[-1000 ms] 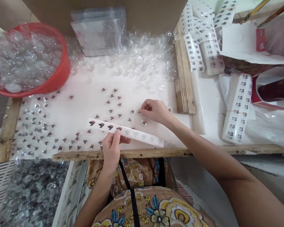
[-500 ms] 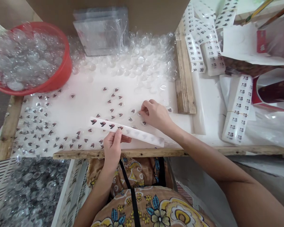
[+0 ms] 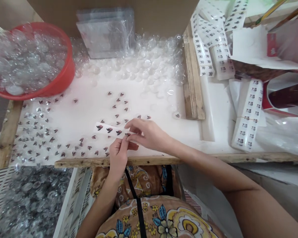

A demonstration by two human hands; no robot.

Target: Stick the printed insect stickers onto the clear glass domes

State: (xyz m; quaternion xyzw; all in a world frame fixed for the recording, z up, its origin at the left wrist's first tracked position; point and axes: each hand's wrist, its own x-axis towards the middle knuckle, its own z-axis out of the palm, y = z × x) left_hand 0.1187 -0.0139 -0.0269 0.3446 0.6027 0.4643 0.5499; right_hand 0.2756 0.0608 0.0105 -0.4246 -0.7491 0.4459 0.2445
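A white sticker strip (image 3: 104,129) printed with small dark-and-pink turtle-like pictures lies slanted above the table's near edge. My left hand (image 3: 119,152) pinches it from below, thumb on top. Over the strip's right part reaches my right hand (image 3: 149,134), its thumb and forefinger at the picture beside my left thumb; whether they grip it I cannot make out. My right hand hides the rest of the strip. Around them on the white tabletop (image 3: 89,114) lie several clear round pieces with the same picture, such as one piece (image 3: 75,100) at the left.
A red basin (image 3: 70,67) full of clear discs stands at the back left. Plain clear discs (image 3: 147,63) lie behind, near a plastic-wrapped stack (image 3: 106,38). Wooden strips (image 3: 193,89) edge the work area. More sticker strips (image 3: 248,114) lie right. A crate of clear pieces (image 3: 32,201) is below left.
My right hand has moved left and slightly down from the discs to the strip beside my left thumb. A picture now shows on the disc where its fingertips were. My left hand still holds the strip.
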